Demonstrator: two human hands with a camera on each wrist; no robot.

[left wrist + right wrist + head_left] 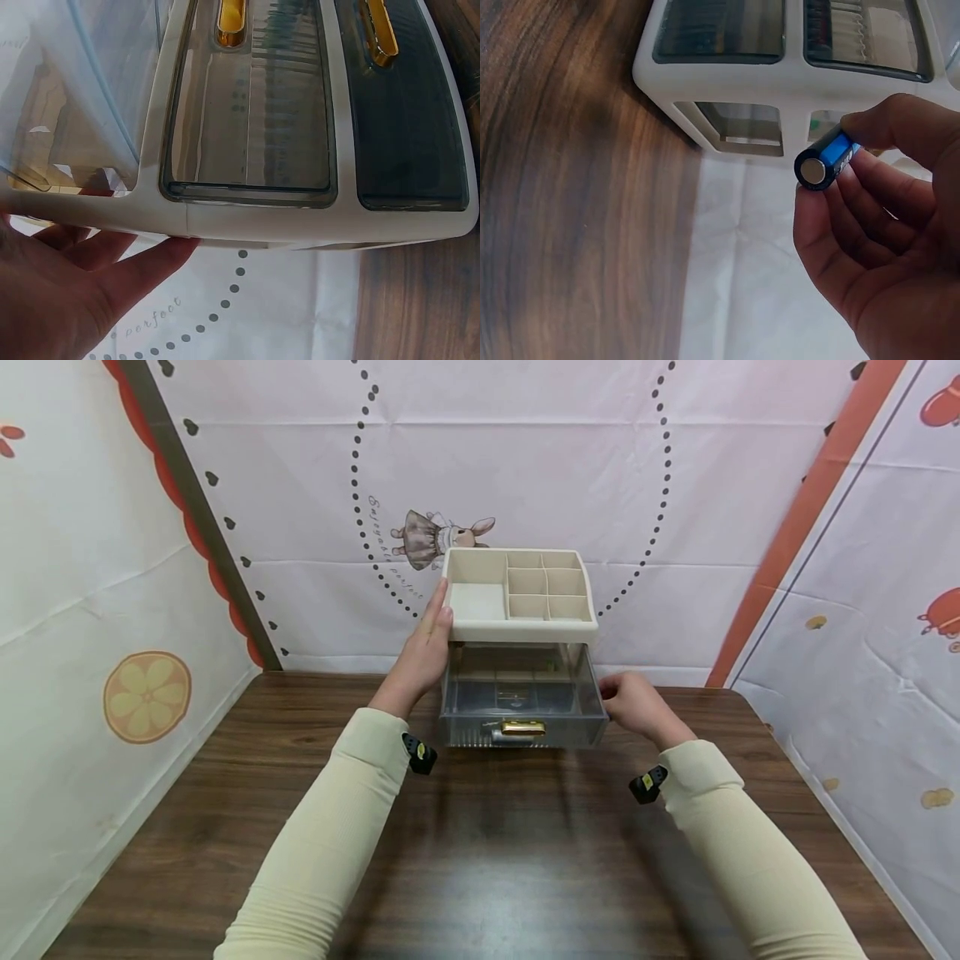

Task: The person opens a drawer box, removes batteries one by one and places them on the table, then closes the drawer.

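Note:
A cream desktop organizer (pixel 525 632) with a divided top tray stands at the back of the table. Its see-through top drawer (pixel 468 731), with a gold handle (pixel 522 727), is pulled out. My left hand (pixel 422 656) rests against the organizer's left side, fingers extended; in the left wrist view its thumb touches the cream frame (pixel 247 223). Beside the organizer's right side, my right hand (pixel 900 217) pinches a blue and black battery (pixel 836 154) between thumb and fingers, its flat silver end showing. In the head view this hand hides the battery.
Two lower drawers with smoky fronts (pixel 409 135) are closed. Openings (pixel 754 127) pierce the organizer's side. Dark wood table (pixel 480 860) lies in front. A white printed cloth (pixel 510 468) hangs directly behind, with more cloth at both sides.

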